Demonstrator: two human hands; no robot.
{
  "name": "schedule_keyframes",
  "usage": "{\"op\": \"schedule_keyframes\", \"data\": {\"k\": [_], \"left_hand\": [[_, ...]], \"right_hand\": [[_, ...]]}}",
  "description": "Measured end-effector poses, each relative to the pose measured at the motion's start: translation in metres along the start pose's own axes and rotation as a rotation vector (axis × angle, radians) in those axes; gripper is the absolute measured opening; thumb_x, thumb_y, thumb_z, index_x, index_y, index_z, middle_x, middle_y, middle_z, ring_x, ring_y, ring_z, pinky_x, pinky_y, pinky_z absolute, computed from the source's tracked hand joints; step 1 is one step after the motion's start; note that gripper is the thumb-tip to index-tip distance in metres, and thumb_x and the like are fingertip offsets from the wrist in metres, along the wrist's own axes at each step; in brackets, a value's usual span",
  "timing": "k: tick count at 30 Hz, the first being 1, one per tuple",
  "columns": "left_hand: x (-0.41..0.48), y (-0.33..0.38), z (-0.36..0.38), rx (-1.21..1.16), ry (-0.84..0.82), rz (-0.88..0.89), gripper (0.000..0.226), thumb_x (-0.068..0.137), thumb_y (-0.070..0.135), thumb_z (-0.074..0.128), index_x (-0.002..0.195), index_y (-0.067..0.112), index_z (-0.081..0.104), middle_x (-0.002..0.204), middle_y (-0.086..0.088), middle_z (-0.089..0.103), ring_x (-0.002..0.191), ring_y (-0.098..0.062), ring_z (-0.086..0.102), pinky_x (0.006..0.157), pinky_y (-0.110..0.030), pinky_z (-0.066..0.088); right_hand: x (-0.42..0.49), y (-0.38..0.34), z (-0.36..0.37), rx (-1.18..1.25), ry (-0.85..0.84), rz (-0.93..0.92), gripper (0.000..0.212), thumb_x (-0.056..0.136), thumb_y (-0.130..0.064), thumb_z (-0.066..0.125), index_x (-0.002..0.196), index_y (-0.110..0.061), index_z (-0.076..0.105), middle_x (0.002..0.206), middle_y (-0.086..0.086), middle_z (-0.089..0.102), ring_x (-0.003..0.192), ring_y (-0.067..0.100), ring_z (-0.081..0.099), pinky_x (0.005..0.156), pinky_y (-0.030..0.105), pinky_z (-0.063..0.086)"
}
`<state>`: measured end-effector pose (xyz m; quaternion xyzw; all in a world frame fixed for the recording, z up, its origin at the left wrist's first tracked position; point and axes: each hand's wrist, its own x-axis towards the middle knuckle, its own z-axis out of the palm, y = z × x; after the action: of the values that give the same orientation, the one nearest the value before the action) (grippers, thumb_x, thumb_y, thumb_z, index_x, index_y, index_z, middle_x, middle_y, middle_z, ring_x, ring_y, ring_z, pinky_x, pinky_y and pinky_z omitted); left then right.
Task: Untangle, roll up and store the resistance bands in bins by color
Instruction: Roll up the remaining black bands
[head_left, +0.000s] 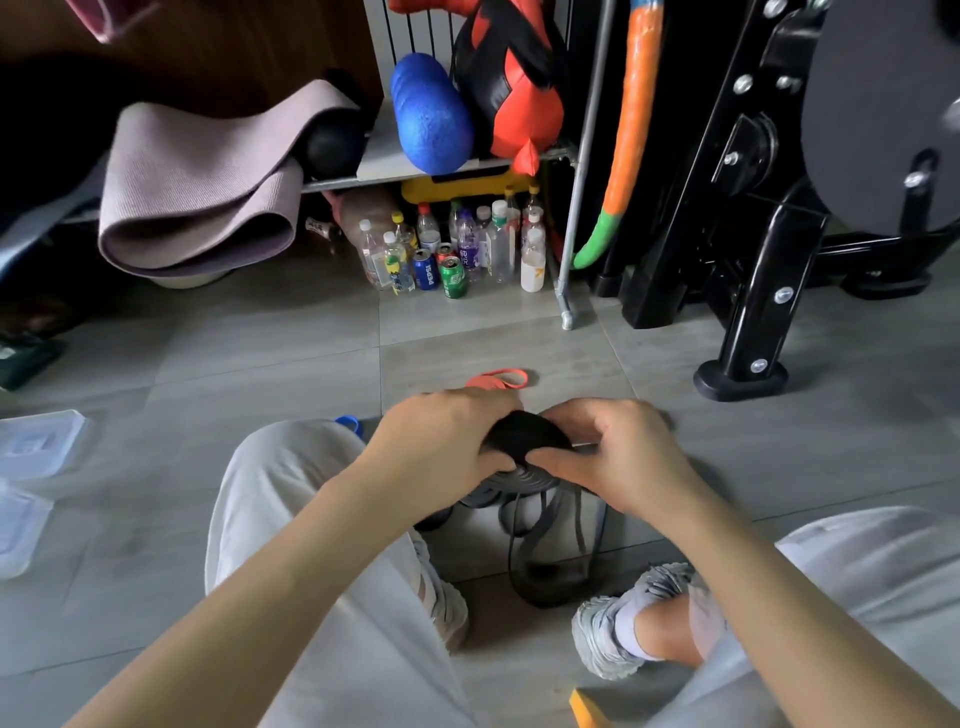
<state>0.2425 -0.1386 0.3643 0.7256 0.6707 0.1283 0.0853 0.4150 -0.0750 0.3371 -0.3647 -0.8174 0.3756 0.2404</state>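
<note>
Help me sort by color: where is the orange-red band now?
In the head view the orange-red band lies on the floor near centre, just beyond the left hand gripping the black band, short of the bottles.

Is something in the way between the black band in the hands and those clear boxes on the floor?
Yes. The left hand and right hand both grip the rolled black band, and the clear boxes lie at the left. The person's bent left knee rises between them, so the roll would probably go over it.
</note>
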Motion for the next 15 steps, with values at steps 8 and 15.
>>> {"op": "schedule_keyframes", "data": {"k": [8,15], "left_hand": [[0.001,-0.014,-0.003,-0.453,0.146,-0.189,0.028,0.074,0.016,0.076,0.088,0.037,0.064,0.075,0.028,0.059,0.078,0.0,0.056,0.068,-0.002,0.038],[0.0,-0.013,0.006,-1.089,0.332,-0.32,0.036,0.072,-0.003,0.072,0.089,0.028,0.066,0.078,0.011,0.073,0.077,-0.008,0.068,0.07,-0.023,0.054]], "right_hand": [[0.009,0.01,-0.015,-0.008,-0.087,0.025,0.034,0.072,-0.019,0.08,0.104,-0.026,0.071,0.101,-0.011,0.072,0.094,-0.008,0.06,0.088,0.011,0.045],[0.01,0.015,-0.014,0.337,0.038,0.114,0.039,0.075,-0.004,0.075,0.09,-0.038,0.065,0.082,-0.027,0.07,0.089,-0.005,0.066,0.084,0.014,0.05]]}}
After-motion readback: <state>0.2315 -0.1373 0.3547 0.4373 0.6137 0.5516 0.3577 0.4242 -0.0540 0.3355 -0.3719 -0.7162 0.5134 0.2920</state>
